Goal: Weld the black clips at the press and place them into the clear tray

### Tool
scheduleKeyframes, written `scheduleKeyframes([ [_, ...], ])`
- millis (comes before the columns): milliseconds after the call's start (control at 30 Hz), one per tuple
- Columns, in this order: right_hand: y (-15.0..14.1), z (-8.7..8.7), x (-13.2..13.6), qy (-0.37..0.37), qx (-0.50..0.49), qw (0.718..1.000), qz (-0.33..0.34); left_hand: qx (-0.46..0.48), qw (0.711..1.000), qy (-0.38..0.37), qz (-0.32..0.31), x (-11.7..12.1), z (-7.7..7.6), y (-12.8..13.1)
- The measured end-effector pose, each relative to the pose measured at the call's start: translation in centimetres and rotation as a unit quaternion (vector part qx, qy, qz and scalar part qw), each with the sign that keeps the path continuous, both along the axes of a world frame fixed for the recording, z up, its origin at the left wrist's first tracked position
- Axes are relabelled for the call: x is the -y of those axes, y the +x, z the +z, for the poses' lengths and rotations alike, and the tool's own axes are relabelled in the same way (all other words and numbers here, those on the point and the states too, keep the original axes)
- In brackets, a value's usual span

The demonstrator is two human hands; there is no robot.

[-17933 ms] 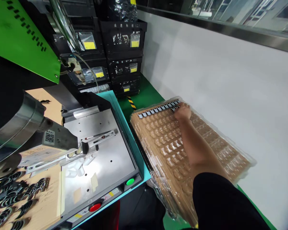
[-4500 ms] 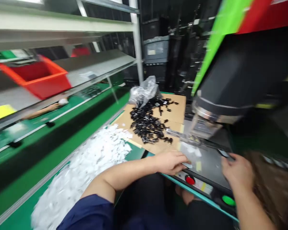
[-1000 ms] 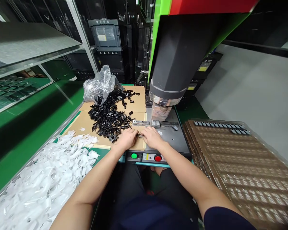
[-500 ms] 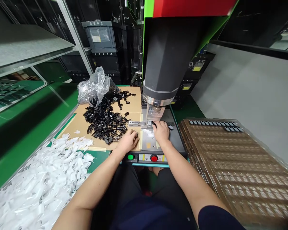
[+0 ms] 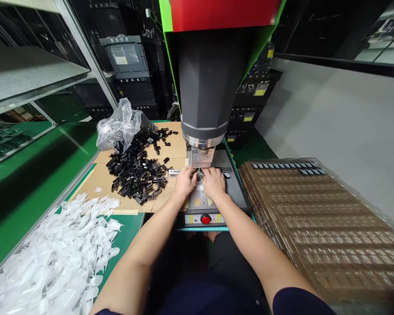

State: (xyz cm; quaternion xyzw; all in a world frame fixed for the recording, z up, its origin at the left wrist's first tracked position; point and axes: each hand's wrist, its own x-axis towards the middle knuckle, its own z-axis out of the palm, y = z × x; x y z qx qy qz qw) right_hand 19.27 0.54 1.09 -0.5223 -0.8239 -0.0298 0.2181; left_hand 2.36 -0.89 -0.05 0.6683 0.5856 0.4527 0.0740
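Both of my hands meet at the metal fixture (image 5: pixel 174 172) below the press head (image 5: pixel 202 156). My left hand (image 5: pixel 185 182) is closed at the fixture's left side, with a bit of a small black plastic part (image 5: pixel 194 172) at its fingertips. Close beside it, my right hand (image 5: pixel 214 183) reaches in from the right, fingers bent and held together at the same spot. Whatever lies under the right fingertips is hidden. A dark piece with a white edge (image 5: pixel 227 175) rests just right of that hand.
Black plastic parts (image 5: pixel 134 173) lie heaped on cardboard (image 5: pixel 166 199), with a clear plastic bag (image 5: pixel 121 127) behind. White pieces (image 5: pixel 52 258) cover the front left. Stacked brown trays (image 5: pixel 315 210) stand at right. A red button (image 5: pixel 205 219) sits on the press's front edge.
My left hand has moved from the cardboard's edge up and right to the fixture, bringing a small black part. My right hand stays at the fixture. The view has shifted right.
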Motion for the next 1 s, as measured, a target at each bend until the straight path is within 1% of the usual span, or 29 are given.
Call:
scheduleKeyframes([
  [100, 0.2, 0.0, 0.1, -0.007, -0.001, 1.000, 0.009, -0.040, 0.999, 0.007, -0.026, -0.7, -0.3, 1.0],
  [200, 0.3, 0.0, 0.1, -0.010, -0.009, 1.000, 0.014, -0.072, 0.997, -0.002, -0.035, -0.6, -0.3, 0.8],
  [367, 0.3, 0.2, -0.3, -0.021, -0.031, 0.999, 0.022, -0.086, 0.993, -0.028, -0.072, 0.2, 0.8, -0.3],
  [433, 1.2, -0.1, 0.1, -0.029, -0.071, 0.997, 0.025, -0.075, 0.993, -0.036, -0.080, 1.5, 1.3, -1.0],
  [533, 4.6, -1.3, 2.1, -0.044, -0.129, 0.991, 0.015, -0.078, 0.991, -0.060, -0.087, 5.1, 1.4, -3.1],
  [600, 8.0, -2.6, 4.3, -0.041, -0.128, 0.991, 0.008, -0.114, 0.982, -0.096, -0.116, 8.3, 1.0, -4.9],
  [667, 11.4, -3.9, 6.8, -0.029, -0.104, 0.994, 0.001, -0.171, 0.963, -0.149, -0.145, 11.4, 0.1, -6.7],
  [733, 14.3, -4.9, 9.0, -0.031, -0.065, 0.997, 0.003, -0.223, 0.943, -0.194, -0.152, 13.6, -0.8, -8.1],
  [767, 15.3, -5.3, 9.8, -0.036, -0.045, 0.998, 0.005, -0.241, 0.936, -0.207, -0.151, 14.3, -1.1, -8.5],
  [833, 16.6, -5.7, 10.8, -0.049, -0.009, 0.999, 0.010, -0.260, 0.929, -0.218, -0.146, 15.0, -1.5, -9.0],
  [1000, 17.0, -5.5, 11.0, -0.051, 0.029, 0.998, 0.016, -0.269, 0.926, -0.228, -0.135, 14.6, -1.3, -8.8],
])
